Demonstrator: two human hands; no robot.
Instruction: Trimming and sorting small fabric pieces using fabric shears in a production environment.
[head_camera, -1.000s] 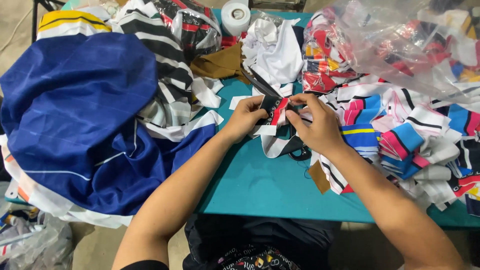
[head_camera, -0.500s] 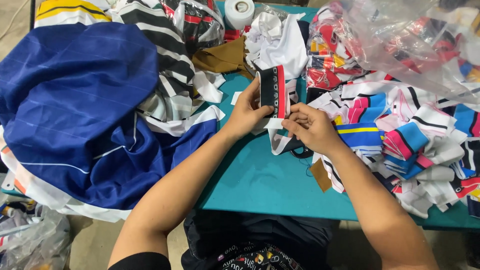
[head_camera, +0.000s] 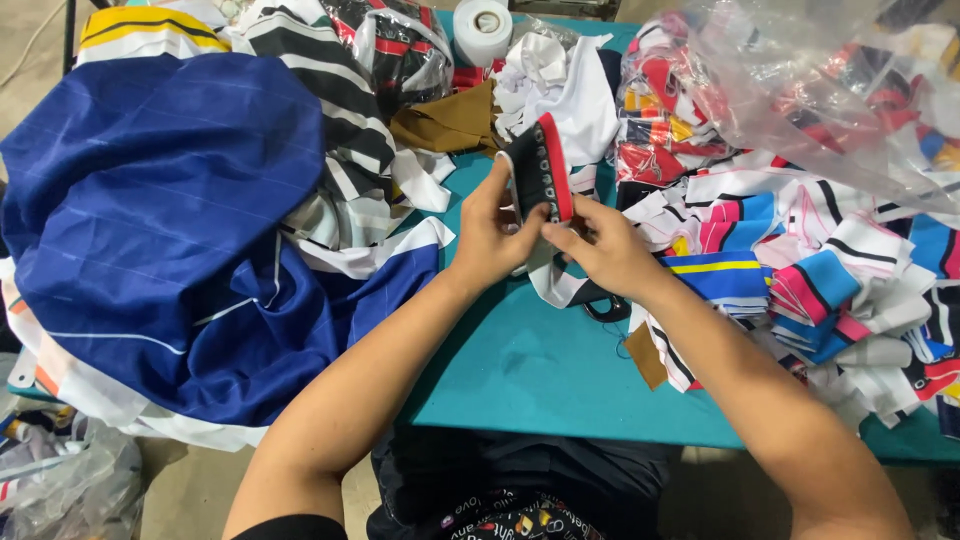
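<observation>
My left hand (head_camera: 492, 232) and my right hand (head_camera: 602, 247) together hold a small fabric strip (head_camera: 540, 165), black with a red edge and a white end, standing upright above the teal table (head_camera: 540, 370). Left fingers grip its left side, right fingertips pinch its lower end. Under my right hand lies a black scissor handle (head_camera: 606, 305), partly hidden by white cloth.
A big blue fabric heap (head_camera: 160, 230) covers the left. Striped black-and-white cloth (head_camera: 340, 130) and a brown piece (head_camera: 445, 122) lie behind. Stacks of multicoloured striped pieces (head_camera: 800, 270) and a clear plastic bag (head_camera: 800, 90) fill the right. A white tape roll (head_camera: 482, 30) stands at the back.
Both hands have lifted the strip from near the table to an upright position further from me, and it now shows its black and red side lengthwise.
</observation>
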